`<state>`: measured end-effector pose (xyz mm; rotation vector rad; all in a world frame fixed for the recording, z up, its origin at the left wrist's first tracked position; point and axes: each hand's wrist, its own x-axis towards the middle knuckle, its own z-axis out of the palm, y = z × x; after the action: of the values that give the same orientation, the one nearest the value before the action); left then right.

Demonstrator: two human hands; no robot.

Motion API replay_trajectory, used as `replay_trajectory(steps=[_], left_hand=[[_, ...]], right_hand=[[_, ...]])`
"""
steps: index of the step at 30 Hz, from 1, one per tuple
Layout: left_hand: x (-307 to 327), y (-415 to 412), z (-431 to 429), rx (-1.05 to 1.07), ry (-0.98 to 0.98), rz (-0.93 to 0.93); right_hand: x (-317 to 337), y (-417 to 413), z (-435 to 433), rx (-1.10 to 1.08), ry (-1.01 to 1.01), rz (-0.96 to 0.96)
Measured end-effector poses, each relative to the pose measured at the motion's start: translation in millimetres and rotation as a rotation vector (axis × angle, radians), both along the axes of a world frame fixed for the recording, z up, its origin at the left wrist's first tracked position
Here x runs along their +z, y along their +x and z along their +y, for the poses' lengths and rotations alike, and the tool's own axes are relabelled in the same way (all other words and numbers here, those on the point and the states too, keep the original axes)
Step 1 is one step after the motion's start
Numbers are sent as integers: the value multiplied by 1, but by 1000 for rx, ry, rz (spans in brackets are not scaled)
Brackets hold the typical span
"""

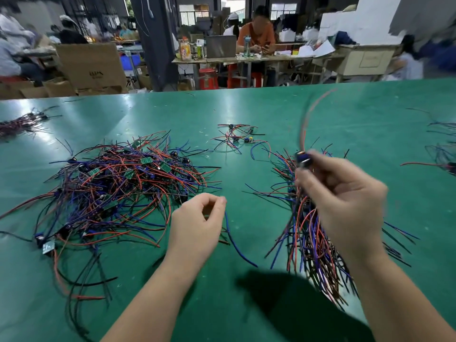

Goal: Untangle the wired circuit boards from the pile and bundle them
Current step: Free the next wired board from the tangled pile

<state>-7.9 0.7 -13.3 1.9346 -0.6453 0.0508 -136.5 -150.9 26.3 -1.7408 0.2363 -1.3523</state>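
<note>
Right hand [345, 201] clamped on bundle [313, 233] of wired boards, lifted over counter [246, 107], wires hanging down, blurred. Left hand [197, 218] apart from it, fingers curled; blue wire [237, 243] begins at fingertip, cannot tell if pinched. Pile [123, 188] left of hands, tangled. Risk, I think: hanging ends catch stray wires below, or boards slip from grip at fast pull. Boxes [91, 65] behind counter, content not visible

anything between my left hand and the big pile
Nothing visible does. The left hand, pinching a blue wire, hovers beside the pile, whose nearest wires reach it; the right hand grips the bundle on the far side.
</note>
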Motion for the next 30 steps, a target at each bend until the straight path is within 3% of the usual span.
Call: replay_trajectory(steps=[2,5,7,10,14,19,20,25,28,30], left_hand=[[-5,5,5,9,262,-177],[-15,9,5,28,570,-257],[-17,9,5,31,661,-247],[-18,13,6,1,648,-208],[-14,15,7,-54,535,-171],[-11,9,9,-127,600,-219],[-11,9,9,-146,649,-228],[-7,12,8,-201,617,-204],[-8,10,6,-281,597,-274],[-9,6,4,-398,482,-280]], right_hand=[[10,-7,-10,-8,152,-144],[25,-18,-22,55,265,-283],[34,-26,-28,236,414,-349],[40,-36,-42,422,525,-377],[35,-33,-48,99,360,-113],[8,-24,-51,-395,-45,695],[6,-22,-50,-456,-119,766],[5,-12,-37,-432,-147,660],[2,-7,-24,-310,-154,601],[-1,-3,-14,-167,-140,613]])
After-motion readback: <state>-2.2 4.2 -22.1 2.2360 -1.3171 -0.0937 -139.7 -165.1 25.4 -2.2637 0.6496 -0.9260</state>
